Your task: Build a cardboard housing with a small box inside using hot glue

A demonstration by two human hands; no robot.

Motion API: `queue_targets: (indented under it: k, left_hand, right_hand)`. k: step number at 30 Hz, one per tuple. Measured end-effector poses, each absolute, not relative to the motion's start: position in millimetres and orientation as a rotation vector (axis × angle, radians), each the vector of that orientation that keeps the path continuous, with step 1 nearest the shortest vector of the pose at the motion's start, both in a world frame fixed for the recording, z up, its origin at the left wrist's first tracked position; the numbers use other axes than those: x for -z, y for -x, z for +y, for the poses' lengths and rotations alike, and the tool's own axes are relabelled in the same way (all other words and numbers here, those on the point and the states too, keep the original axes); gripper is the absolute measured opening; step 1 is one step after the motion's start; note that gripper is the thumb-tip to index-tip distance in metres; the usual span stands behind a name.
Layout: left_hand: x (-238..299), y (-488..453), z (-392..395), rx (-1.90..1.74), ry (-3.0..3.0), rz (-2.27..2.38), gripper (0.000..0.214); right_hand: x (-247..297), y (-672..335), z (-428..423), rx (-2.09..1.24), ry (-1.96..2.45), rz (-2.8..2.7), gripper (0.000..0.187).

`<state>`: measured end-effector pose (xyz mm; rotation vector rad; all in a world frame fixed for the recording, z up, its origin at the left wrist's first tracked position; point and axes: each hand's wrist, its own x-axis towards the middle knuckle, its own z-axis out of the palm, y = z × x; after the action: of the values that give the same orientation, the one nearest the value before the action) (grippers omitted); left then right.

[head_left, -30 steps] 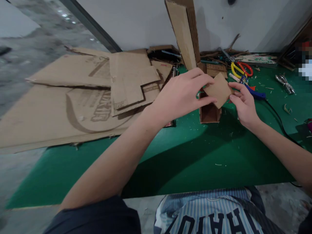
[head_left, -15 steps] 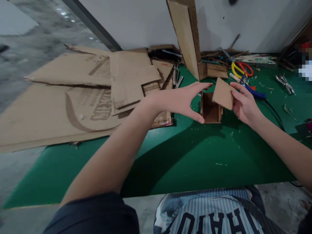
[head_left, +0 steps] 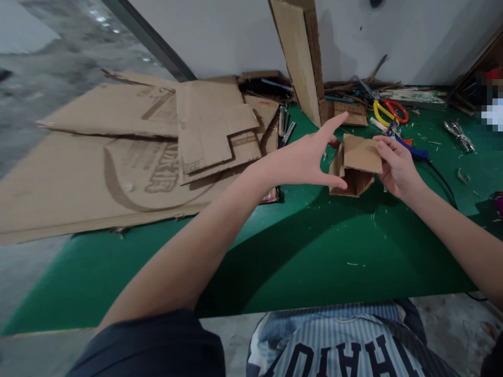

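A small open cardboard box sits tilted on the green mat. My left hand grips its left wall, thumb low at the front and forefinger stretched over the back. My right hand pinches a square cardboard piece by its right edge and holds it flat over the top of the box.
Large flattened cardboard sheets cover the left of the table. A tall cardboard strip leans on the wall. Scissors with red and yellow handles, pliers, a blue-handled tool and scraps lie at the back right.
My left hand let go of the square piece and took the box's left wall. The box tipped. My right hand brought the square piece down over the box.
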<state>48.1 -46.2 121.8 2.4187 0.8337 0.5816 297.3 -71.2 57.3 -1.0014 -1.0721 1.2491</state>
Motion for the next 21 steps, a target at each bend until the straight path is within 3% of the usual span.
queue_targets:
  k: [8,21]
  left_hand:
    - [-130.2,-47.2,-50.5,-0.597,-2.426,0.92,0.125]
    - [-139.7,-51.2,-58.0,-0.583,-2.478,0.92,0.112]
  right_hand:
    - [-59.1,-292.4,-73.8,-1.263,1.03,-0.985,0.049]
    - [-56.6,-292.8,-74.7,-1.29,1.01,-1.047,0.045]
